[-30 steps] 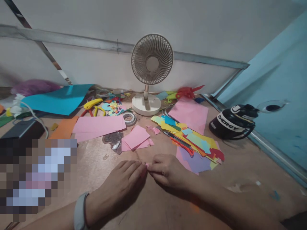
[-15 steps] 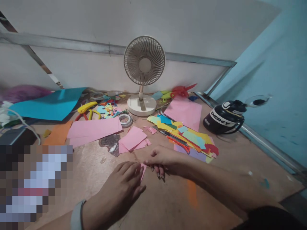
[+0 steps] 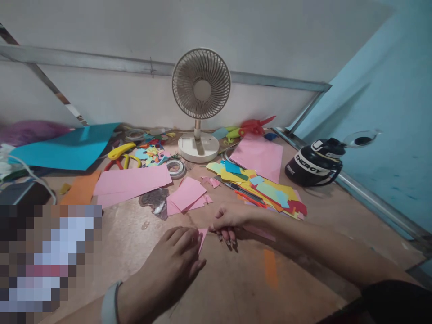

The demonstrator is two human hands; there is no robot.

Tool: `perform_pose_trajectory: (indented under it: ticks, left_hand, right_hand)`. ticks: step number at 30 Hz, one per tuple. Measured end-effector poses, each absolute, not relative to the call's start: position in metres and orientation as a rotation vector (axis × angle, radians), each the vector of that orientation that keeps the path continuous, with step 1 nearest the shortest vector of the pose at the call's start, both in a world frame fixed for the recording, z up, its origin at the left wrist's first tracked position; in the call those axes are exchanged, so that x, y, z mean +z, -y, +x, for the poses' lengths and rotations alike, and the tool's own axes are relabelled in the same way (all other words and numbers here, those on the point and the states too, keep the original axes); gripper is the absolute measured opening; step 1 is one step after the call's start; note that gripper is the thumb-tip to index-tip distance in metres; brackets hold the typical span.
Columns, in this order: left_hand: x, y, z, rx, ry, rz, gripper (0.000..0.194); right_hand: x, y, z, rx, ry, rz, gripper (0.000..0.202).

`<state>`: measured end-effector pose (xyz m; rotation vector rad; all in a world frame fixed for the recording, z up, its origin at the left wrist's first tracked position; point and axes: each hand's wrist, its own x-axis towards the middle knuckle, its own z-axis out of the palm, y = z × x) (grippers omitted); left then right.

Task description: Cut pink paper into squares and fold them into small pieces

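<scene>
My left hand (image 3: pixel 173 258) lies on the tabletop with its fingers pressed together over a small piece of pink paper (image 3: pixel 203 237). Only the paper's right edge and corner show; the rest is under my fingers. Just right of that corner is my right hand (image 3: pixel 229 222), thumb and index finger pinched, the other fingers curled beneath. Whatever the pinch holds, if anything, is too small or hidden to make out. Beyond both hands lie larger pink paper pieces (image 3: pixel 187 193), with pink scraps (image 3: pixel 212 182) beside them.
A fan (image 3: pixel 199 148) stands at the back. Coloured paper strips (image 3: pixel 270 189) and an orange-handled tool (image 3: pixel 249 198) lie by my right forearm. A black jug (image 3: pixel 312 164) stands far right. Left are yellow-handled scissors (image 3: pixel 121 151), a tape roll (image 3: pixel 175 168) and blue paper (image 3: pixel 67 146).
My right hand has shifted slightly right, away from the pink paper's corner, and its forearm now covers more of the orange-handled tool. My left hand stays on the paper.
</scene>
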<state>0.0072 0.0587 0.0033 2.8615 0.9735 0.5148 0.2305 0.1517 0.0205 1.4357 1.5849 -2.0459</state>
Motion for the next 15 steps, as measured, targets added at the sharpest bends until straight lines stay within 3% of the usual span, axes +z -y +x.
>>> perform_pose_trajectory:
  ticks: [6, 9, 11, 15]
  left_hand:
    - [0.007, -0.059, 0.007, 0.588, -0.933, 2.842, 0.024]
    - [0.008, -0.062, 0.007, 0.692, -0.938, 2.866, 0.034]
    - [0.007, -0.064, 0.007, 0.764, -0.941, 2.882, 0.036]
    - [0.007, -0.069, 0.003, 0.827, -0.93, 2.905, 0.035]
  right_hand:
    - [0.022, -0.135, 0.233, -2.05, -1.722, 1.6, 0.025]
    - [0.022, -0.122, 0.222, -2.014, -2.103, 1.789, 0.009]
    - [0.021, -0.118, 0.216, -1.801, -2.499, 1.699, 0.003]
    - [0.018, -0.118, 0.212, -1.346, -2.847, 1.579, 0.015]
